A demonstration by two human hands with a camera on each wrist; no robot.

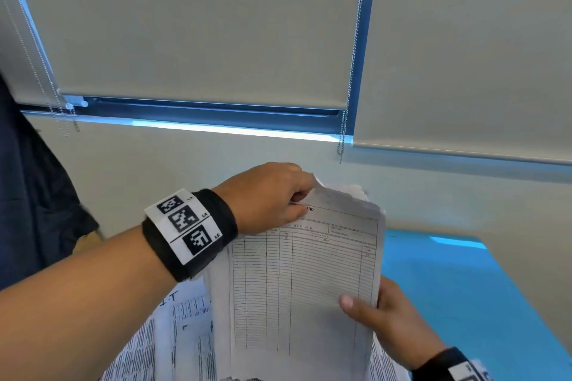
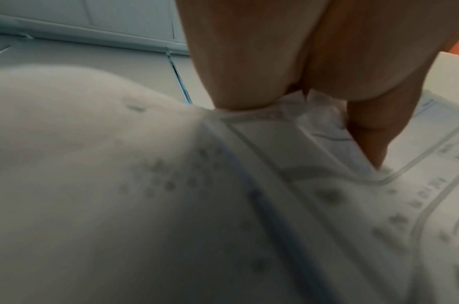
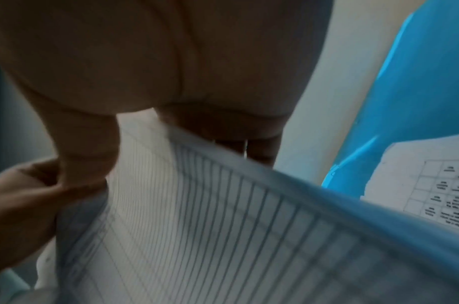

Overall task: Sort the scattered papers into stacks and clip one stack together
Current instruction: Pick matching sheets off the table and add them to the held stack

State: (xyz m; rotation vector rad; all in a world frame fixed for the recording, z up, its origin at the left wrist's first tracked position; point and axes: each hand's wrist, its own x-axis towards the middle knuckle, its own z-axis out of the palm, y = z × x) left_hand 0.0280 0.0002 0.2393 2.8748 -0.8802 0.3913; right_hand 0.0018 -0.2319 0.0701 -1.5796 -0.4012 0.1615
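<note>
I hold a stack of printed papers (image 1: 303,281) upright in the air over the blue table (image 1: 464,288); its top sheet is a ruled form with columns. My left hand (image 1: 272,195) pinches the stack's frayed top left corner (image 2: 311,111) between thumb and fingers. My right hand (image 1: 383,315) grips the right edge, thumb on the front sheet and fingers behind. The right wrist view shows the ruled sheet (image 3: 197,216) bowing under my right hand (image 3: 171,127). No clip is in view.
More printed sheets (image 1: 173,337) lie below the held stack at the bottom left. Another tabled sheet (image 3: 431,185) lies on the blue table. Behind are a white wall, a window frame and roller blinds (image 1: 198,25) with bead chains. A dark garment (image 1: 28,189) hangs at left.
</note>
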